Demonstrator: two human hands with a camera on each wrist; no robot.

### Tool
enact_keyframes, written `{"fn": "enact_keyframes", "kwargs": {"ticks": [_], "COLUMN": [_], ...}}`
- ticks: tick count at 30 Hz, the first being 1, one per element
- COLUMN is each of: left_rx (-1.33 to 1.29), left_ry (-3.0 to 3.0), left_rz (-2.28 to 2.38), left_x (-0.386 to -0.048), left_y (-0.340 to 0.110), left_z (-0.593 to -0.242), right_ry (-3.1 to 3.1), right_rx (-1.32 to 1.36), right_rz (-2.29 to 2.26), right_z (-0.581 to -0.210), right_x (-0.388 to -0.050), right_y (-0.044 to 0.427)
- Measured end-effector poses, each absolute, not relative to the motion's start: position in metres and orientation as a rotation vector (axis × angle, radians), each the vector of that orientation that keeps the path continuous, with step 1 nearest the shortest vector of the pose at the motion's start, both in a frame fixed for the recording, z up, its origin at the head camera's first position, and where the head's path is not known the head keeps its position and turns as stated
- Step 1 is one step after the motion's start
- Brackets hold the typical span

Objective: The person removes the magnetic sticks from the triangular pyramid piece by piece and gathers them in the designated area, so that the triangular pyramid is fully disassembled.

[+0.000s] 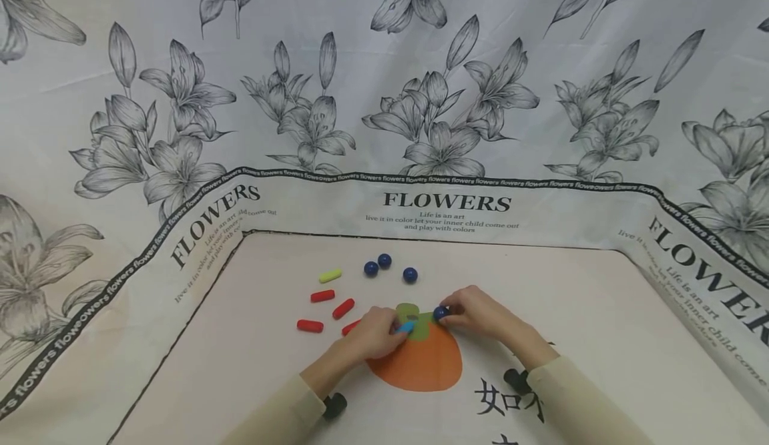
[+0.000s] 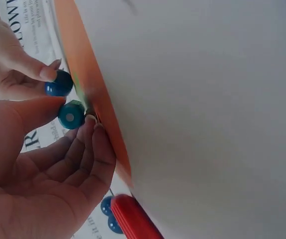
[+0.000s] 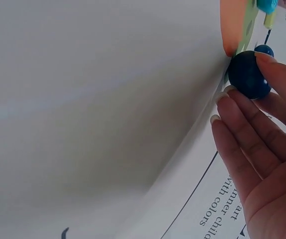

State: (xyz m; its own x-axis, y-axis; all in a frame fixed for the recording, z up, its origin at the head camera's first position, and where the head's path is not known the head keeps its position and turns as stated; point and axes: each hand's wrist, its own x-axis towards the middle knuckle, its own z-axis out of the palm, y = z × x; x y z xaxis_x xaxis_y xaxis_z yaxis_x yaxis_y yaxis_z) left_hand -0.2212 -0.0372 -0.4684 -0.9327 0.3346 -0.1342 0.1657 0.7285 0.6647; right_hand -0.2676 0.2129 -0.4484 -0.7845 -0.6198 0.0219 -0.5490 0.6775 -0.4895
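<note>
In the head view my left hand (image 1: 375, 333) pinches a light blue rod (image 1: 406, 326) over the green top of an orange fruit print on the cloth. The left wrist view shows the rod's round end (image 2: 71, 114), which has a pale dot at its centre. Just to the right, my right hand (image 1: 478, 311) holds a dark blue ball (image 1: 441, 313) between thumb and fingers, close to the cloth. That ball (image 3: 249, 74) appears glossy in the right wrist view. A small gap parts the rod from the ball in the head view.
Several red rods (image 1: 310, 325) lie left of my left hand, one partly hidden behind it. Beyond them is a yellow rod (image 1: 330, 275). Farther back are three dark blue balls (image 1: 410, 275). A flower-print cloth (image 1: 447, 221) rises behind the table surface.
</note>
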Motion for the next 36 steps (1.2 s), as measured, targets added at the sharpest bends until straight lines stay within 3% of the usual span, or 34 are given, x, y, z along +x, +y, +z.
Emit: {"fn": "enact_keyframes", "kwargs": {"ticks": [13,27,36], "left_rx": [0.358,0.299,0.289], "left_ry": [2.72,2.672,2.695], "left_rz": [0.983,0.898,0.875], "left_x": [-0.216,-0.212,-0.204], "left_y": [-0.052,-0.054,-0.059], "left_z": [-0.477,-0.468,-0.447], "right_ry": [2.79,2.966,2.961], "right_rx": [-0.806,-0.45,-0.417], "right_rz": [-0.734,-0.736,-0.7], "right_z": [-0.452,-0.454,-0.453], "right_x": [-0.271,-0.318,-0.328], "right_y": [0.211,0.177,0.178]}}
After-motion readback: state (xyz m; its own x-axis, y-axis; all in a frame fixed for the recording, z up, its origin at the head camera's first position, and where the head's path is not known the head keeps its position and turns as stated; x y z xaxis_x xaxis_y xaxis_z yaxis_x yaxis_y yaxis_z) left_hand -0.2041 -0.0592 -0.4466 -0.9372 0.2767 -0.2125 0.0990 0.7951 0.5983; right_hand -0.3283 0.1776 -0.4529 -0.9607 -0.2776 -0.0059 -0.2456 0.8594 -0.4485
